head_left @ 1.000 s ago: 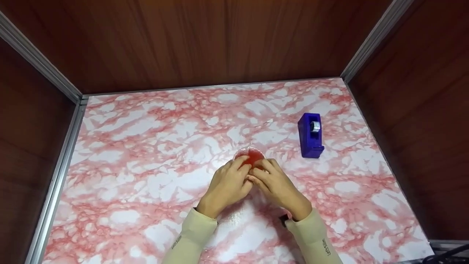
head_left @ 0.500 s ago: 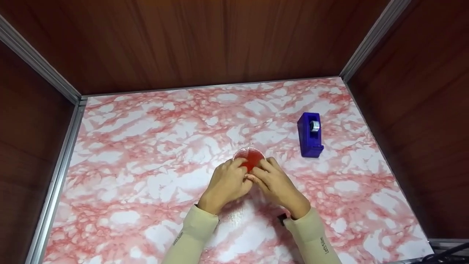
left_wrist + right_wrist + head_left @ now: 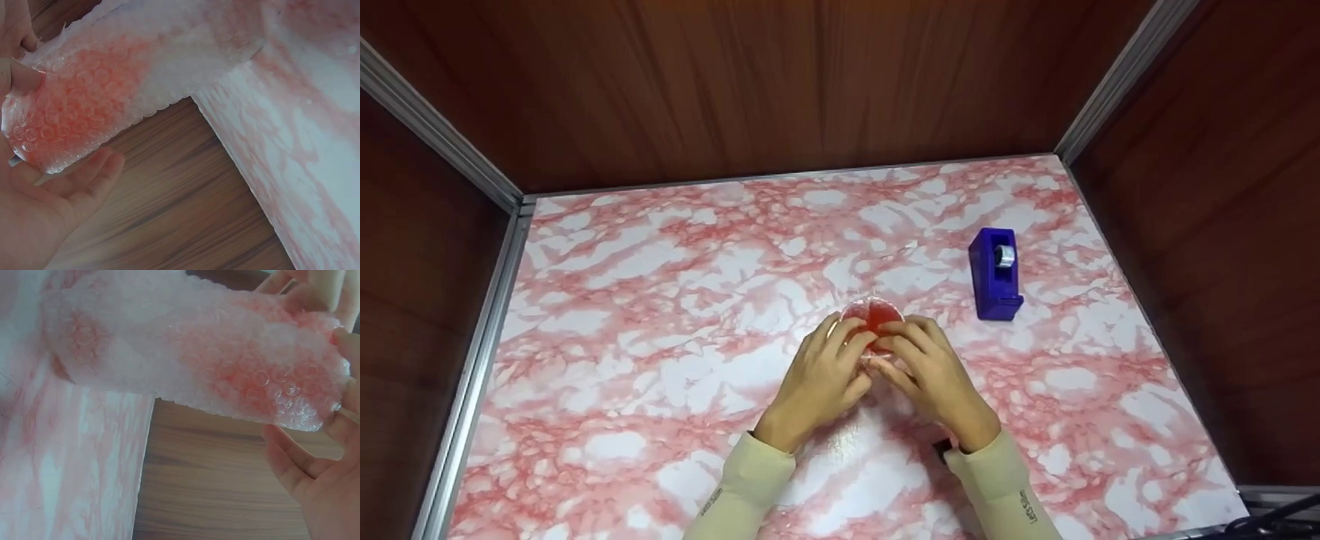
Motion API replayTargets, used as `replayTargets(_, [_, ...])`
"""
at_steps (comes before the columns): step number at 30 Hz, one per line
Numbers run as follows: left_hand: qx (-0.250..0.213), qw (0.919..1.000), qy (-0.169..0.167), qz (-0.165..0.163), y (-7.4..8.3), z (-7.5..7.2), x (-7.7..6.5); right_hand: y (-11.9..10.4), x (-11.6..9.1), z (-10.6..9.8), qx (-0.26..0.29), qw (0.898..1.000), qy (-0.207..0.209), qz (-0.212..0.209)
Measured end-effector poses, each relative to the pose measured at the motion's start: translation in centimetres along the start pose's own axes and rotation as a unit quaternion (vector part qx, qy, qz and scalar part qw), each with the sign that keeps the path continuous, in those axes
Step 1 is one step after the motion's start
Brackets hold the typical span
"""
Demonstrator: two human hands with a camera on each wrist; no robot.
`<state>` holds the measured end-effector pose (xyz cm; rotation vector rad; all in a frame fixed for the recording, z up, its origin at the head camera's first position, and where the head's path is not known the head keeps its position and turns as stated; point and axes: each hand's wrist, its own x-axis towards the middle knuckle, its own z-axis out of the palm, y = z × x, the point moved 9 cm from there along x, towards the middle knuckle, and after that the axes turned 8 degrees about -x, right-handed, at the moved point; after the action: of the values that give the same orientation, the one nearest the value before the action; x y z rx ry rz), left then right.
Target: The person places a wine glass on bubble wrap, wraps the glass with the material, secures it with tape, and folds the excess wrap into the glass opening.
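A tall roll of bubble wrap (image 3: 169, 62) stands on the table, with something red (image 3: 880, 311) showing inside its round upper end. My left hand (image 3: 819, 375) grips the near left of this end, its fingers bent over the rim. From the other side, my right hand (image 3: 931, 371) holds the rim, thumb toward me and fingertips over the top. In the right wrist view the bubble wrap (image 3: 259, 377) reaches down from the hands to the tabletop, with the red glowing through its upper part. What the red thing is, I cannot tell.
A purple tape dispenser (image 3: 996, 274) with a roll of clear tape stands to the right of the hands. The table (image 3: 660, 270) has a red and white marbled top. Dark wooden panels (image 3: 780, 90) in metal frames enclose its back and sides. A black cable (image 3: 1279, 519) lies at the lower right corner.
Both hands stay at the upper end of the bubble wrap. Their fingers shift slightly along the rim, and the right fingers now spread wider over it.
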<state>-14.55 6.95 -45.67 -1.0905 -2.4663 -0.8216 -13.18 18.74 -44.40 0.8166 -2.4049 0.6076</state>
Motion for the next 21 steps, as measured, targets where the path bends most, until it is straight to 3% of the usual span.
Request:
replayTargets(10, [-0.074,0.9966,0.029,0.023,0.1,-0.5,-0.5,0.2,-0.2,-1.1,0.023,1.0,0.019,-0.003])
replayTargets(16, [-0.094,0.9933,0.055,0.037,0.0,-1.3,-0.6,0.7,-0.4,-2.1,0.035,0.999,0.025,0.022])
replayTargets(21, [-0.083,0.9942,0.068,0.004,-1.3,-2.1,-1.4,1.6,-1.0,-2.8,0.016,0.998,0.032,0.043])
